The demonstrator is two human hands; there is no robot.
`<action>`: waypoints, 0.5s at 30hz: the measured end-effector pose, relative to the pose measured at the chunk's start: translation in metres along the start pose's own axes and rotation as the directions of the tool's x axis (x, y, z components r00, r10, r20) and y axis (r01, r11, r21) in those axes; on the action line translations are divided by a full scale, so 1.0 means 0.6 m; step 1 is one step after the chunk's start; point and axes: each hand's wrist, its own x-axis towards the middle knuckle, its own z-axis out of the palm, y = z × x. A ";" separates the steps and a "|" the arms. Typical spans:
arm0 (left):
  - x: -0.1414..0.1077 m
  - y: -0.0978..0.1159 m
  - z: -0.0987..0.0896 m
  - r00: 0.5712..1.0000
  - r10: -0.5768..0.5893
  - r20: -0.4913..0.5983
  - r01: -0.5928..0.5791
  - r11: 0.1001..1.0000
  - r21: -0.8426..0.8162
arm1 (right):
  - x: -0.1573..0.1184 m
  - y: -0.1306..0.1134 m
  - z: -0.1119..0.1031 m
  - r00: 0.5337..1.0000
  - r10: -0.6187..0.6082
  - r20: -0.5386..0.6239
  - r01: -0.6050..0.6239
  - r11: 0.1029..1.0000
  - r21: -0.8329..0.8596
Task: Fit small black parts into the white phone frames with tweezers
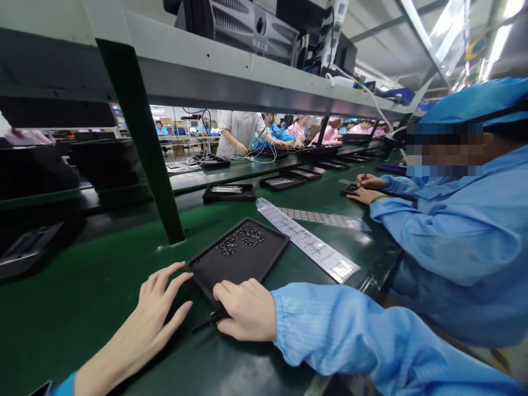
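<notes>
A black tray (pixel 231 264) lies on the green table, with many small dark shiny parts (pixel 241 237) scattered over its far half. My left hand (pixel 159 308) is beside the tray's near left corner, fingers spread, with nothing in it. At the near edge of the tray, my right hand (pixel 247 311) is closed around a thin black tool (pixel 208 322) whose end points left, low over the table. The fingers of that hand hide part of the tool and the tray's near corner.
Beyond the tray, a long strip sheet (pixel 307 239) and a second strip (pixel 325 217) lie on the table (pixel 103 264). Black trays (pixel 229 192) stand farther back. A green post (pixel 144 143) rises at left under a shelf (pixel 247 77). A person in blue (pixel 466 236) works at right.
</notes>
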 end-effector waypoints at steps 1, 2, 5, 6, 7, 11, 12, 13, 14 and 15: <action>0.006 -0.003 0.006 0.999 0.004 0.032 -0.004 1.000 0.003 | -0.001 -0.003 -0.003 1.000 -0.010 0.019 0.010 1.000 0.003; 0.009 -0.006 0.010 0.998 0.004 0.070 -0.004 1.000 0.002 | -0.001 -0.005 -0.008 0.999 -0.020 0.042 0.020 1.000 0.006; 0.011 -0.010 0.011 0.984 -0.008 0.181 0.013 1.000 -0.024 | -0.004 -0.006 -0.027 0.994 -0.026 0.108 0.023 0.999 0.025; 0.010 -0.010 0.009 0.977 -0.012 0.213 0.020 0.999 -0.035 | -0.006 -0.002 -0.033 0.992 -0.012 0.124 0.007 0.999 0.039; 0.010 -0.009 0.007 0.971 -0.019 0.240 0.030 0.999 -0.044 | -0.009 0.004 -0.038 0.990 0.008 0.138 -0.015 0.998 0.055; 0.011 -0.006 0.005 0.948 -0.019 0.319 0.038 0.998 -0.053 | -0.015 0.051 -0.046 0.980 0.063 0.189 -0.081 0.993 0.089; 0.011 -0.007 0.007 0.942 -0.011 0.335 0.029 0.998 -0.050 | -0.011 0.068 -0.047 0.978 0.045 0.205 -0.067 0.992 0.103; 0.011 -0.008 0.009 0.937 0.002 0.350 0.016 0.999 -0.049 | -0.001 0.086 -0.050 0.976 0.022 0.217 -0.048 0.992 0.118; 0.012 -0.009 0.011 0.933 0.016 0.360 0.001 0.999 -0.048 | 0.013 0.106 -0.054 0.975 0.003 0.221 -0.032 0.991 0.129; 0.012 -0.010 0.013 0.932 0.030 0.360 -0.014 0.999 -0.048 | 0.034 0.125 -0.061 0.978 0.004 0.209 -0.030 0.992 0.125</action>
